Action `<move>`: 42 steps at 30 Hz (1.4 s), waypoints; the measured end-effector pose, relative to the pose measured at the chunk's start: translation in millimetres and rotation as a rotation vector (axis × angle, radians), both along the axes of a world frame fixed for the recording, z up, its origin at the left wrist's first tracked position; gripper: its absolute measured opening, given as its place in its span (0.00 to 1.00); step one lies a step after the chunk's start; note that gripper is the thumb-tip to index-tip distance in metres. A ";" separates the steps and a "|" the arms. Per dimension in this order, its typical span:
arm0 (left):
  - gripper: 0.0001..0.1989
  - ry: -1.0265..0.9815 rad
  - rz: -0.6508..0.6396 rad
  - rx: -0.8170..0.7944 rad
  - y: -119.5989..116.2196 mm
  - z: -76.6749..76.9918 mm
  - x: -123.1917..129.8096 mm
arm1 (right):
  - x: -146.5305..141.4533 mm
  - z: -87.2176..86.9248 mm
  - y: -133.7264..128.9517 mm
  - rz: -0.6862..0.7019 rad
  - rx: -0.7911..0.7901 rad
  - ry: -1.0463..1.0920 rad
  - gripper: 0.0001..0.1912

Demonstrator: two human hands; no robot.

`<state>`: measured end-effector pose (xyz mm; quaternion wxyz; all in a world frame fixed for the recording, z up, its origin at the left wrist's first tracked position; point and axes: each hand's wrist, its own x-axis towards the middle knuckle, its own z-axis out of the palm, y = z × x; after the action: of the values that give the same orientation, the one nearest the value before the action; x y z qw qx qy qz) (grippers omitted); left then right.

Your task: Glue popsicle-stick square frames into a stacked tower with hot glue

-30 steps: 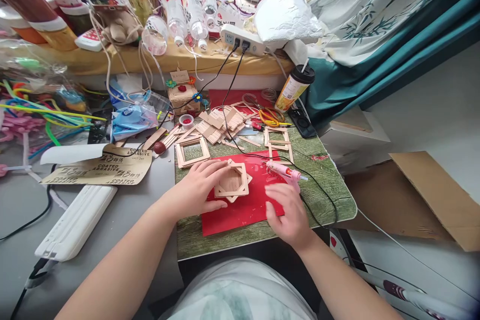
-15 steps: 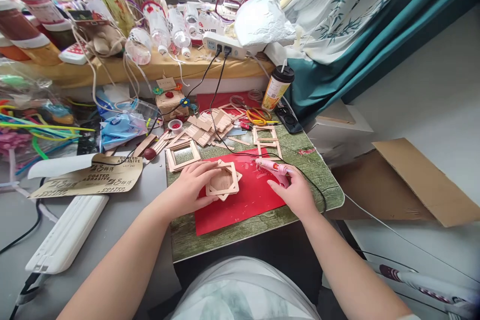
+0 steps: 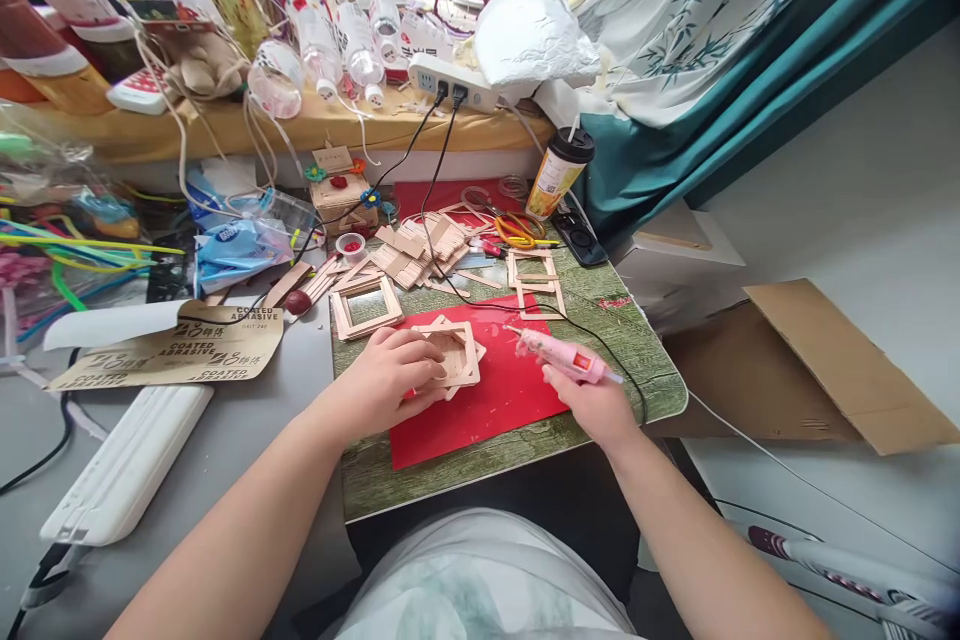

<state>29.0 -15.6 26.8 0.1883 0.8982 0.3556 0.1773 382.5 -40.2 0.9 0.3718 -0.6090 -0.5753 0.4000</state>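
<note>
My left hand (image 3: pixel 386 378) grips the left side of a small craft-stick box (image 3: pixel 471 360), its thumb near the front and the fingers over the top. Square stick frames are stacked at twisted angles to form its walls, and it lies on a red sheet (image 3: pixel 491 420). In my right hand (image 3: pixel 600 408) is a pink hot glue gun (image 3: pixel 562 355), held to the right of the box and apart from it. The gun's nozzle points left over the sheet.
Behind the sheet lie a heap of craft sticks (image 3: pixel 420 250), square stick frames (image 3: pixel 366 308) and orange-handled scissors (image 3: pixel 519 230). A drink cup (image 3: pixel 556 175) stands at the back right. A black cord crosses the table behind the box. Sandpaper (image 3: pixel 172 350) lies at left.
The glue gun has turned in my right hand, its body now lying more sideways and its nozzle slightly lower. My left hand's fingers have curled in somewhat on the box.
</note>
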 end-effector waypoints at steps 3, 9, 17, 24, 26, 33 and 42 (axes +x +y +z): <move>0.12 0.041 -0.013 -0.023 -0.5 0.3 1.7 | -13.4 3.8 -20.6 0.141 -0.030 0.062 0.09; 0.12 0.055 -0.041 -0.027 0.4 -1.2 3.6 | -36.1 5.4 -37.4 0.309 -0.103 0.006 0.04; 0.08 -0.009 -0.042 0.000 0.3 -4.8 3.7 | -36.3 -2.4 -40.4 0.368 -0.016 0.005 0.04; 0.06 -0.011 -0.032 -0.024 -0.5 -4.3 4.3 | -39.1 -5.7 -41.0 0.370 -0.017 -0.012 0.04; 0.06 -0.017 -0.023 -0.024 -0.9 -4.3 4.5 | -40.5 -4.1 -40.3 0.366 -0.015 -0.010 0.04; 0.07 0.005 -0.025 -0.042 -1.7 -3.7 5.4 | -42.0 -6.0 -41.6 0.332 -0.039 -0.006 0.03; 0.06 -0.006 -0.049 -0.035 -0.5 -4.2 5.1 | -41.8 -8.2 -42.2 0.317 -0.042 -0.072 0.08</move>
<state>34.1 -16.1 22.6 0.2092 0.9026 0.3359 0.1692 340.7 -82.4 -7.4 0.2703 -0.5323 -0.6686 0.4434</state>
